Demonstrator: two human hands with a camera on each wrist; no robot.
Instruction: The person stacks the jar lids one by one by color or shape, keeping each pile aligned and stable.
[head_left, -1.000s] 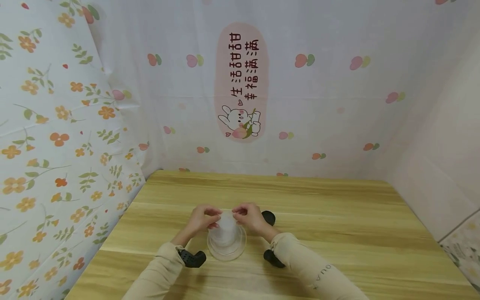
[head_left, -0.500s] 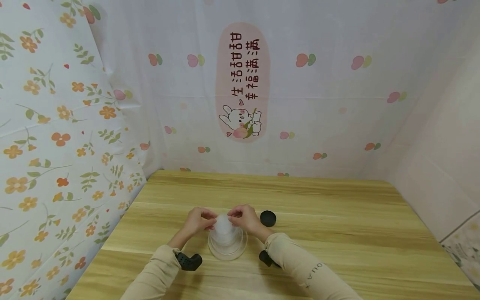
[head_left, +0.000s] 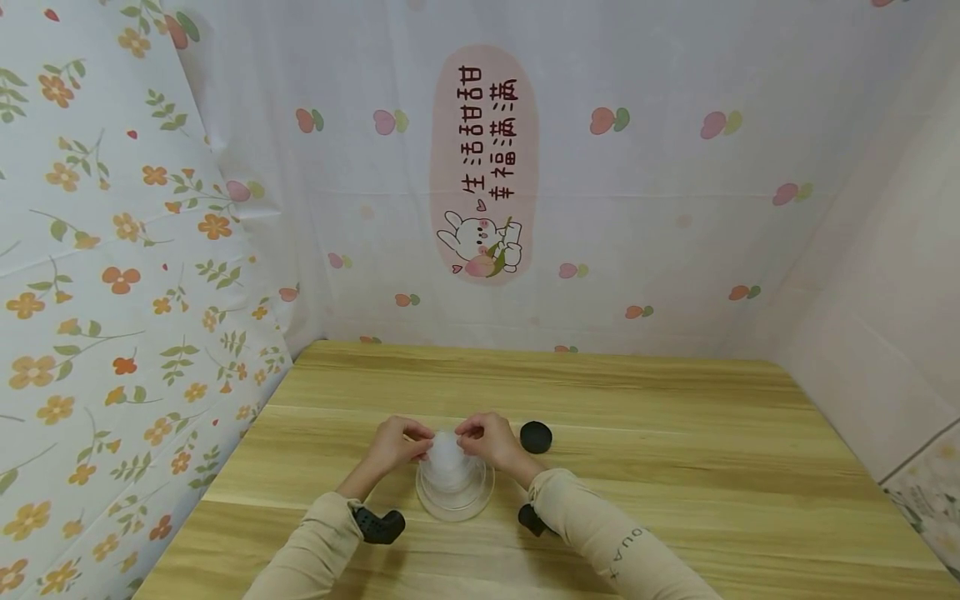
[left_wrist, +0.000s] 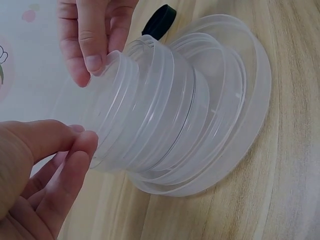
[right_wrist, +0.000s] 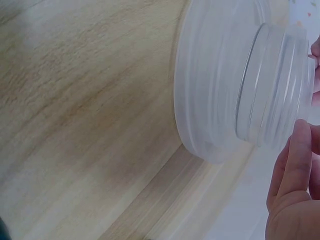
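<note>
On the table stands a stack of clear, shallow round plastic dishes (left_wrist: 182,100), wide at the bottom and narrower towards the top. My left hand (head_left: 395,443) pinches the near-left rim of the topmost small dish (left_wrist: 112,95) between thumb and fingertips. From the opposite side my right hand (head_left: 489,439) pinches the same dish by its rim. That dish sits on or just over the one below; I cannot tell whether they touch. In the right wrist view the widest dish (right_wrist: 192,95) lies flat on the wood, and the left hand's fingertips barely show at the edge.
A black round cap (head_left: 536,437) lies on the wooden table (head_left: 675,467) just beyond my right wrist. Black wrist devices (head_left: 380,527) are strapped at both cuffs. A patterned cloth (head_left: 637,208) hangs behind the table, and a floral one (head_left: 112,333) on the left.
Both hands have shifted slightly, the right one leftward, and the small dish has come over the stack's top. The black cap, partly covered by the right hand earlier, now shows fully.
</note>
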